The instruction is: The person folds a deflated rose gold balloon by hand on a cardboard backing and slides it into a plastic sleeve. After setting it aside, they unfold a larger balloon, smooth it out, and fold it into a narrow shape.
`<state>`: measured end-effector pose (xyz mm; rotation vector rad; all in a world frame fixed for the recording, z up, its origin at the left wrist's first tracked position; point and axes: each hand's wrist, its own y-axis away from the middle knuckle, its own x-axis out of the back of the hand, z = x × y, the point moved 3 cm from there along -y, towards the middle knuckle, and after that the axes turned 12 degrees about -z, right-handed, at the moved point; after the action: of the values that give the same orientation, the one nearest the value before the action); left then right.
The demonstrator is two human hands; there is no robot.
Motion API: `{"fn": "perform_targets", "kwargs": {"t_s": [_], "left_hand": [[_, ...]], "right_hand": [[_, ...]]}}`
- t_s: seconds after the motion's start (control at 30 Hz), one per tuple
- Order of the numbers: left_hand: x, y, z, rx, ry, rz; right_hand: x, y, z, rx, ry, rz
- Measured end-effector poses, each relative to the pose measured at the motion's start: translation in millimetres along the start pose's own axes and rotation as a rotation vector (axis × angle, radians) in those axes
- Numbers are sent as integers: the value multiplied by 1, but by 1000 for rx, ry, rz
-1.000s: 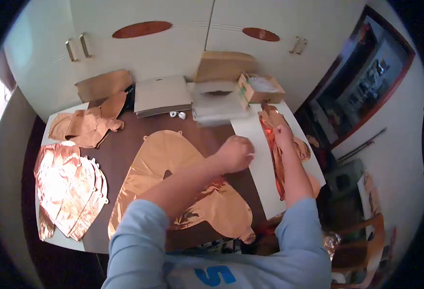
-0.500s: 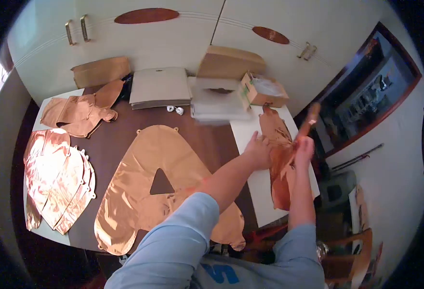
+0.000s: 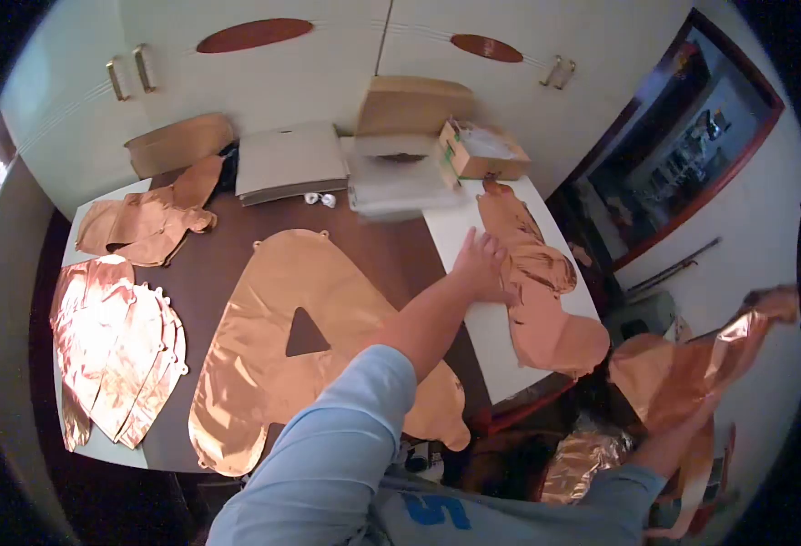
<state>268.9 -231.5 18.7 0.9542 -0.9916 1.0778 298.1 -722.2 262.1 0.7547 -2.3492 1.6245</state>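
My left hand (image 3: 481, 269) lies with its fingers apart at the left edge of a crumpled copper-coloured foil balloon (image 3: 555, 332) on the white board at the table's right end. Far out to the right, my right hand (image 3: 774, 304), blurred, is closed on another deflated foil balloon (image 3: 648, 375), which hangs down past the table's edge. Its fingers are partly hidden. A flat foil balloon shaped like a letter A (image 3: 282, 273) lies on the dark middle of the table, partly behind my left arm.
Shiny foil balloons (image 3: 114, 346) are stacked at the left, with folded foil pieces (image 3: 150, 218) behind them. At the back stand a grey-white box (image 3: 293, 164), a small carton (image 3: 482, 150) and two small white items (image 3: 319, 199). More foil (image 3: 587, 460) lies low at the right.
My right hand has swung outward to the right, carrying one foil balloon off the table. My left hand stays by the foil on the white board. The view has shifted slightly.
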Motion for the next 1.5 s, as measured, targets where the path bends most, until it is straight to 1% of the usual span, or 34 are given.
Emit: {"fn": "perform_targets", "kwargs": {"t_s": [0.03,0.07,0.13,0.17,0.2,0.23,0.27,0.33,0.37,0.43,0.47,0.53,0.57,0.6,0.63,0.67,0.77,0.8,0.87,0.9,0.93,1.0,1.03,1.07,1.13,1.17,1.2,1.23,1.27,1.3,1.37,1.4,1.47,1.5], "left_hand": [[-3,-1,3,4,48,43],[-3,1,3,8,97,89],[24,26,3,-172,663,240],[39,44,8,-264,949,309],[53,67,15,-384,1258,281],[69,95,20,-506,1560,253],[81,121,18,-629,1861,221],[95,164,-2,-407,1433,317],[97,184,-13,-298,1223,353],[96,216,-36,-246,1532,444],[95,233,-48,-222,1686,487],[113,281,-63,-196,1778,392],[119,300,-68,-182,1827,349],[113,308,-79,-139,1792,355],[103,311,-93,-95,1758,358],[97,314,-101,-52,1722,359],[98,335,-104,141,1416,354],[93,339,-107,178,1416,427],[62,343,-107,254,1417,580],[31,342,-102,295,1479,516],[4,344,-96,336,1542,447],[40,381,-48,573,1322,117],[25,385,-41,421,1343,203],[2,390,-33,268,1359,289],[-49,400,-33,247,1428,282],[-61,405,-35,239,1465,278],[-50,415,-36,313,1255,205],[-27,430,-34,379,1042,131],[-9,441,-34,439,827,56],[1,449,-40,513,669,45],[15,462,-53,649,342,21],[15,466,-60,550,237,142],[2,468,-77,339,32,379],[-9,467,-83,316,56,368]], "right_hand": [[-4,13,-46,98,68,-18],[-14,30,-93,202,47,-74],[-44,90,-187,373,-116,-286],[-63,128,-231,421,-278,-438],[-91,164,-254,347,-848,-613],[-98,194,-282,685,-567,-600],[-83,223,-332,723,-680,-582],[-65,260,-393,891,-653,-446],[-59,271,-412,907,-699,-499],[-50,285,-442,935,-783,-600],[-50,289,-452,876,-909,-670],[-55,296,-470,749,-1154,-811],[-66,296,-477,505,-1376,-1227],[-77,295,-480,209,-1555,-1641],[-82,298,-484,-147,-1683,-2045],[-77,299,-490,-340,-1695,-2240],[-100,324,-496,14,-1495,-2193],[-90,328,-504,-164,-1612,-2149],[-89,332,-516,-133,-1576,-1959],[-90,334,-520,-121,-1557,-1864],[-102,333,-523,-95,-1500,-1935],[-117,345,-532,-136,-1485,-1818],[-129,352,-535,-157,-1474,-1755],[-164,368,-533,-128,-1482,-1761],[-195,394,-537,70,-1342,-1678],[-208,407,-539,164,-1270,-1636],[-222,421,-539,326,-1068,-1521],[-187,417,-546,386,-951,-1412],[-195,430,-547,411,-858,-1364],[-206,442,-546,432,-765,-1313],[-209,450,-543,594,-654,-1213],[-209,453,-542,671,-598,-1160],[-207,455,-537,676,-595,-1092],[-206,455,-535,680,-591,-1054]]}}
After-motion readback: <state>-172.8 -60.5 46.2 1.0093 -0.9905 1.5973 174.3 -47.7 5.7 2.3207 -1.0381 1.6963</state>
